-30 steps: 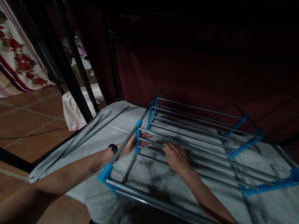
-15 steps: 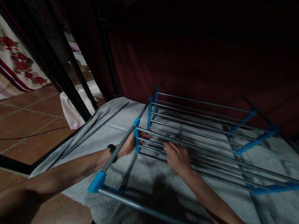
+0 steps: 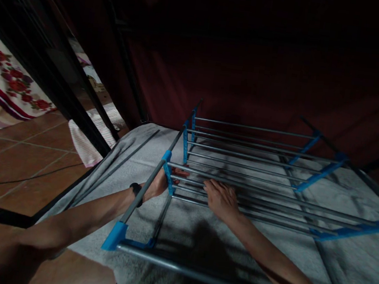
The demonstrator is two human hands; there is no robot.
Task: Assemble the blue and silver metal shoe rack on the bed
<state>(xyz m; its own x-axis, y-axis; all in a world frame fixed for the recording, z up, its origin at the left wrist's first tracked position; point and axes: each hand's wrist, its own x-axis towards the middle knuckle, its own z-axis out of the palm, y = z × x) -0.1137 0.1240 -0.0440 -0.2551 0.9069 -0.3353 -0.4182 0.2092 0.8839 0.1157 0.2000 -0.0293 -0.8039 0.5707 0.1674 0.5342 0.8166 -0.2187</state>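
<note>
A rack (image 3: 240,180) of grey metal tubes and blue plastic brackets lies on its side over a grey blanket. My left hand (image 3: 161,183), with a dark band at the wrist, is around a blue end bracket (image 3: 168,176). Its fingers reach past the bracket among the tube ends, and the bracket and upright tube partly cover it. My right hand (image 3: 220,199) lies palm down on the crossing tubes, with its fingers together and bent over them. The fingertips' exact hold is hard to see. A thicker tube (image 3: 201,274) runs across in front of both hands.
The grey blanket (image 3: 133,153) spreads beneath the rack over the tiled floor (image 3: 27,168). Black frame posts (image 3: 85,115) stand at left, with a striped cloth (image 3: 88,139) and a floral cloth (image 3: 13,83) beyond. A dark red curtain (image 3: 251,85) hangs behind.
The view has shifted slightly, moving the rack and my hands a little left in the picture. Both hands keep nearly the same places on the rack.
</note>
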